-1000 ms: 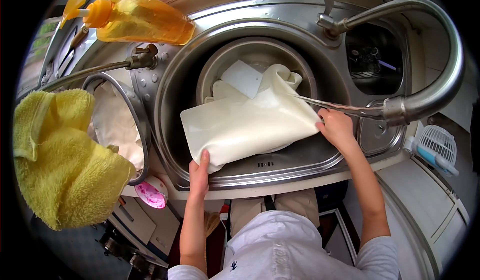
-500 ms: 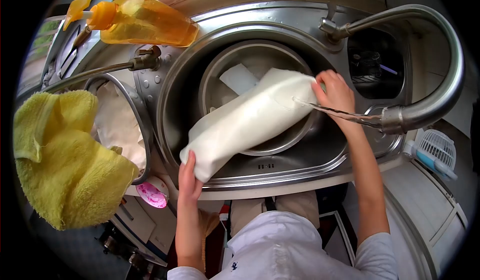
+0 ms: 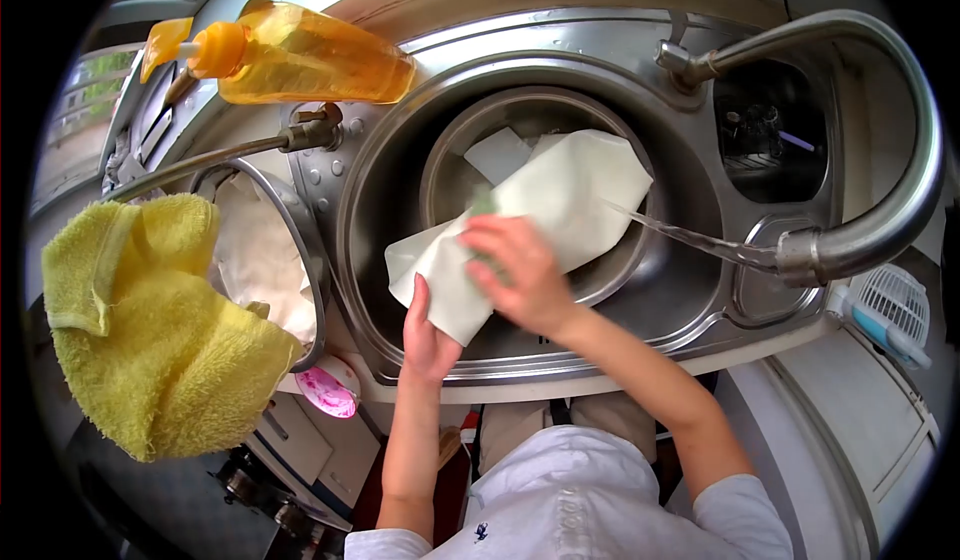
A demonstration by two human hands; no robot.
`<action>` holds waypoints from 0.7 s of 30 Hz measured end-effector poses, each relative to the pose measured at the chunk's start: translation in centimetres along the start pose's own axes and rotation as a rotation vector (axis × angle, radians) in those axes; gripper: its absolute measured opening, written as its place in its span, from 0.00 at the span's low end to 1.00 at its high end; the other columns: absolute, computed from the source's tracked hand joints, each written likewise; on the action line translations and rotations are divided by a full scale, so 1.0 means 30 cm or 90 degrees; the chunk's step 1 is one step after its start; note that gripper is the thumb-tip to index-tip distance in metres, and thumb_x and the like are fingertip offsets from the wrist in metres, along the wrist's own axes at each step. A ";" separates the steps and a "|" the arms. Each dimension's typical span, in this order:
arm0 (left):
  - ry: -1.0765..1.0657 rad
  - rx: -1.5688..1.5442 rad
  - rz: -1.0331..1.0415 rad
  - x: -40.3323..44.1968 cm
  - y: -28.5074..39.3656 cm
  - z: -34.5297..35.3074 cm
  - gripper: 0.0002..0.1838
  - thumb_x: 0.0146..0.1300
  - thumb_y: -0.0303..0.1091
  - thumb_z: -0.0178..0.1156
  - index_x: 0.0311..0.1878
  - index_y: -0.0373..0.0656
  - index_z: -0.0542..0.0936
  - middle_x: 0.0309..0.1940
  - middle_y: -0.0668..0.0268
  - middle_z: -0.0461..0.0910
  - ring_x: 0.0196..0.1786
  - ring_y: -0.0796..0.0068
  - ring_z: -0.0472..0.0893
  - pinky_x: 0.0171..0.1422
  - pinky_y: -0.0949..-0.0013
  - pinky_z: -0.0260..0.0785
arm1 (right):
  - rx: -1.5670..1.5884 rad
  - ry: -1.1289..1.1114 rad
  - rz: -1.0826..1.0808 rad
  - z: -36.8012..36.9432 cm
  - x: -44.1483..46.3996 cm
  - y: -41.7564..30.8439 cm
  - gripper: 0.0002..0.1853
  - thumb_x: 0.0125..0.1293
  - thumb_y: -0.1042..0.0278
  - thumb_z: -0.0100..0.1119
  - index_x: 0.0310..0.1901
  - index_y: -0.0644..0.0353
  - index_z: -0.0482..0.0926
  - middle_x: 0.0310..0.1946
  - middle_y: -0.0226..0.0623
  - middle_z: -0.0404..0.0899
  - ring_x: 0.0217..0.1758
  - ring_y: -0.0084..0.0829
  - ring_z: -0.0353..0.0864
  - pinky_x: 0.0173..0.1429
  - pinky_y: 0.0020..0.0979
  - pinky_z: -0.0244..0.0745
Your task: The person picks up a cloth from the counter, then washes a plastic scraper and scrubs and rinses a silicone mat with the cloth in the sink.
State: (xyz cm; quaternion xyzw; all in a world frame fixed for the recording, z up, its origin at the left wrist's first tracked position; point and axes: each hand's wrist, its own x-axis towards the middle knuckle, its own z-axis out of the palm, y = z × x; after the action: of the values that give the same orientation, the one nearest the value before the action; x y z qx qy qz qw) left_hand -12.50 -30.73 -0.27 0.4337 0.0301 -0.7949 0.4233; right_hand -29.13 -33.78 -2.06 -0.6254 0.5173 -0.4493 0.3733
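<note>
A smooth white flexible sheet [image 3: 580,200] lies slantwise over a round metal basin [image 3: 435,160] in the sink. My left hand [image 3: 430,340] grips its lower left end, thumb on top and fingers underneath. My right hand [image 3: 525,275], smeared by motion, is over the left part of the sheet. Its fingers are bent round something green that looks like a scouring pad [image 3: 484,203], mostly hidden by the hand. Water from the tap [image 3: 800,258] runs onto the sheet's right part. Another white piece [image 3: 498,155] lies inside the basin.
An orange pump bottle [image 3: 315,55] lies behind the sink's left side. A yellow towel [image 3: 165,335] hangs at the left, beside a metal pot [image 3: 318,300] with pale cloth inside. A pink-and-white dish [image 3: 328,390] sits at the counter edge. The small side sink [image 3: 770,180] is at right.
My right hand has moved left and down, from the sheet's far right end to its left part. The sheet's right end now rests over the basin. The view has shifted slightly.
</note>
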 end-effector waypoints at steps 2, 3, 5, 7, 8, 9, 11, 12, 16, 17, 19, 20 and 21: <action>0.011 0.000 0.007 0.005 -0.014 0.008 0.29 0.74 0.51 0.38 0.69 0.42 0.59 0.67 0.61 0.64 0.69 0.65 0.65 0.73 0.59 0.57 | -0.025 -0.045 -0.054 0.120 -0.027 0.002 0.15 0.56 0.68 0.61 0.47 0.57 0.78 0.52 0.38 0.74 0.52 0.41 0.73 0.56 0.37 0.71; 0.038 -0.023 0.004 0.008 -0.015 0.006 0.28 0.74 0.51 0.37 0.69 0.42 0.59 0.67 0.62 0.64 0.69 0.65 0.65 0.73 0.59 0.56 | -0.079 -0.041 -0.106 0.150 -0.046 0.049 0.16 0.55 0.68 0.61 0.47 0.56 0.78 0.52 0.37 0.74 0.51 0.40 0.73 0.55 0.37 0.71; 0.059 -0.041 0.014 0.004 -0.011 0.002 0.28 0.75 0.50 0.37 0.69 0.40 0.59 0.67 0.60 0.64 0.69 0.63 0.65 0.74 0.58 0.55 | -0.136 -0.032 -0.159 0.165 -0.037 0.136 0.17 0.53 0.69 0.60 0.47 0.55 0.78 0.51 0.36 0.74 0.50 0.39 0.73 0.54 0.37 0.71; 0.044 -0.045 0.013 -0.003 0.010 0.003 0.29 0.75 0.49 0.38 0.69 0.37 0.59 0.67 0.58 0.64 0.68 0.61 0.65 0.73 0.57 0.56 | -0.322 -0.027 -0.140 0.102 -0.029 0.239 0.18 0.52 0.69 0.58 0.47 0.54 0.77 0.48 0.35 0.75 0.49 0.36 0.74 0.52 0.36 0.72; 0.033 -0.053 0.016 -0.012 0.021 0.006 0.29 0.75 0.49 0.39 0.68 0.35 0.59 0.67 0.56 0.64 0.68 0.60 0.66 0.73 0.57 0.56 | -0.414 -0.046 -0.134 0.065 -0.037 0.310 0.17 0.54 0.70 0.56 0.47 0.53 0.77 0.46 0.34 0.75 0.49 0.36 0.75 0.50 0.37 0.72; 0.040 -0.051 0.031 -0.013 0.033 0.017 0.30 0.74 0.48 0.40 0.67 0.32 0.59 0.66 0.53 0.65 0.68 0.57 0.66 0.73 0.56 0.57 | -0.472 -0.086 -0.133 0.019 -0.050 0.397 0.16 0.54 0.71 0.55 0.46 0.53 0.78 0.46 0.34 0.76 0.47 0.36 0.75 0.46 0.37 0.72; 0.027 -0.066 0.024 -0.003 0.073 -0.005 0.30 0.74 0.48 0.40 0.67 0.32 0.59 0.66 0.53 0.65 0.68 0.57 0.66 0.73 0.56 0.58 | -0.646 -0.076 -0.097 -0.101 -0.068 0.555 0.12 0.54 0.69 0.54 0.41 0.51 0.78 0.41 0.30 0.75 0.42 0.31 0.74 0.41 0.32 0.71; 0.014 -0.080 0.015 0.005 0.094 -0.020 0.29 0.74 0.48 0.40 0.67 0.32 0.59 0.66 0.53 0.65 0.68 0.57 0.66 0.72 0.55 0.58 | -0.707 -0.042 -0.081 -0.173 -0.059 0.538 0.11 0.54 0.68 0.54 0.42 0.51 0.77 0.42 0.28 0.74 0.43 0.29 0.74 0.40 0.31 0.71; -0.012 -0.067 0.004 0.041 0.134 -0.066 0.30 0.74 0.50 0.39 0.67 0.34 0.60 0.66 0.54 0.65 0.67 0.58 0.67 0.72 0.55 0.59 | -0.400 0.061 0.095 -0.244 -0.013 0.415 0.13 0.61 0.74 0.54 0.49 0.57 0.76 0.44 0.39 0.74 0.48 0.39 0.74 0.51 0.38 0.71; -0.006 -0.076 -0.003 0.049 0.131 -0.079 0.31 0.73 0.51 0.41 0.68 0.36 0.61 0.66 0.54 0.66 0.67 0.56 0.66 0.72 0.53 0.57 | -0.244 0.101 0.161 -0.213 -0.015 0.377 0.13 0.62 0.74 0.53 0.49 0.59 0.76 0.45 0.41 0.75 0.49 0.40 0.74 0.54 0.37 0.70; 0.000 -0.089 0.000 0.055 0.118 -0.074 0.31 0.73 0.52 0.40 0.68 0.37 0.61 0.66 0.55 0.66 0.67 0.57 0.66 0.72 0.54 0.57 | -0.004 0.166 0.236 -0.126 -0.016 0.251 0.11 0.65 0.73 0.52 0.48 0.63 0.76 0.46 0.44 0.76 0.53 0.42 0.74 0.60 0.34 0.67; 0.006 -0.105 -0.003 0.057 0.106 -0.068 0.31 0.73 0.53 0.40 0.68 0.38 0.61 0.66 0.55 0.66 0.67 0.58 0.66 0.72 0.55 0.57 | 0.047 0.155 0.229 -0.075 -0.026 0.183 0.11 0.64 0.74 0.51 0.48 0.63 0.76 0.46 0.44 0.76 0.54 0.41 0.74 0.61 0.35 0.66; 0.002 -0.068 0.004 0.054 0.100 -0.045 0.30 0.74 0.53 0.39 0.68 0.38 0.61 0.65 0.58 0.66 0.66 0.62 0.68 0.70 0.58 0.60 | 0.094 0.136 0.203 -0.017 -0.039 0.134 0.11 0.65 0.73 0.52 0.47 0.63 0.76 0.46 0.43 0.75 0.54 0.41 0.73 0.61 0.36 0.66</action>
State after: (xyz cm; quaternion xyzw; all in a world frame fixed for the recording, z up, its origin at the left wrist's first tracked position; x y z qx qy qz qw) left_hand -9.93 -33.14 -1.32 0.4116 0.0714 -0.7903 0.4483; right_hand -30.92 -33.37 -5.84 -0.4551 0.6120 -0.4854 0.4275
